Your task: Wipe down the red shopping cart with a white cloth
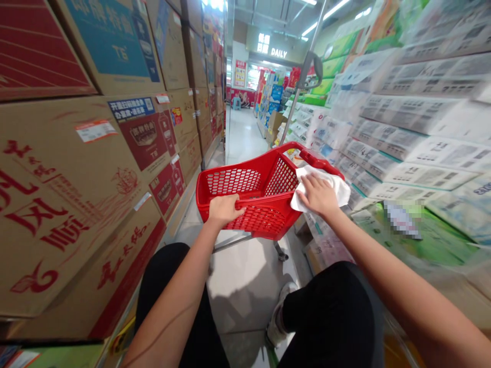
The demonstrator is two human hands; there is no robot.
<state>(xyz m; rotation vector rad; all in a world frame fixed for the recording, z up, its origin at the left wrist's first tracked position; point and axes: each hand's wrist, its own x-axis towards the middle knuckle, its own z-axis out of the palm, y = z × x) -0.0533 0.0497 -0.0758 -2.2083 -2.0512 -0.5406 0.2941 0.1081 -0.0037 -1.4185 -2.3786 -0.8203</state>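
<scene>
A red plastic shopping basket on a wheeled frame stands in a shop aisle in front of me. My left hand grips its near rim, fingers curled over the edge. My right hand lies flat on a white cloth, pressing it against the basket's right rim. The basket looks empty inside. My knees in black trousers show below.
Stacked cardboard cartons wall the left side. Packs of tissue paper fill the shelves on the right. A metal cart handle rises behind the basket. The pale tiled aisle floor runs ahead toward more shelves.
</scene>
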